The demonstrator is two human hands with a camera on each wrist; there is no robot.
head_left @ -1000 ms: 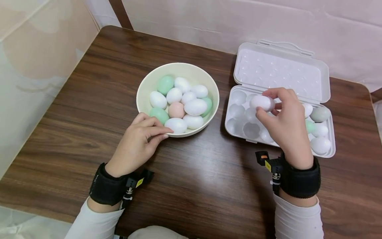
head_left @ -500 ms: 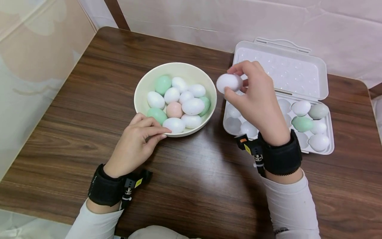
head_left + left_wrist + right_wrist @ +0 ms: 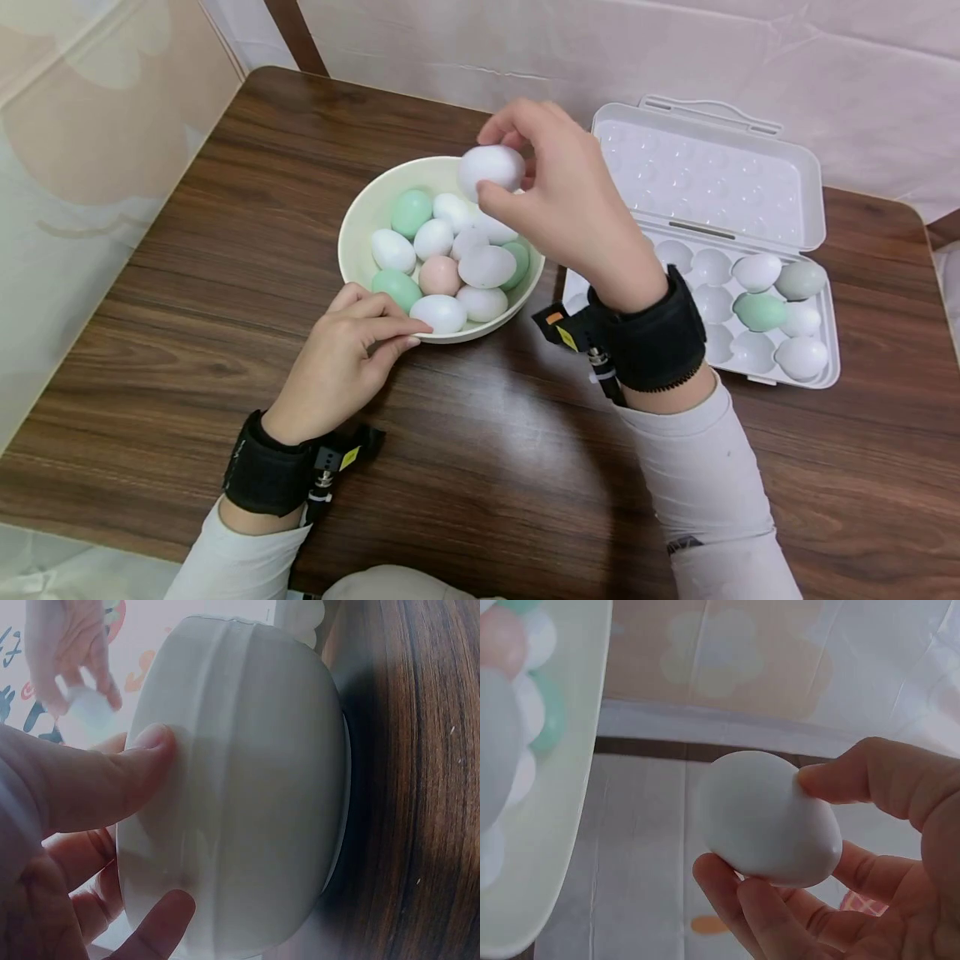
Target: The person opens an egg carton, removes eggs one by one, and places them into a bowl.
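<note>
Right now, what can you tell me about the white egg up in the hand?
The white egg is plain, smooth and matte, with no marks or cracks showing. It is small enough to sit between fingertips. The right hand pinches it with thumb and fingers, lying roughly sideways. It hangs in the air above the far rim of the cream bowl, touching nothing but those fingers.

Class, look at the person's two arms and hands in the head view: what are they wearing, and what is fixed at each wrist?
Both hands are bare: left hand, right hand. Each arm has a long white sleeve. Each wrist carries a wide black band with a small black device bearing yellow and orange tags.
</note>
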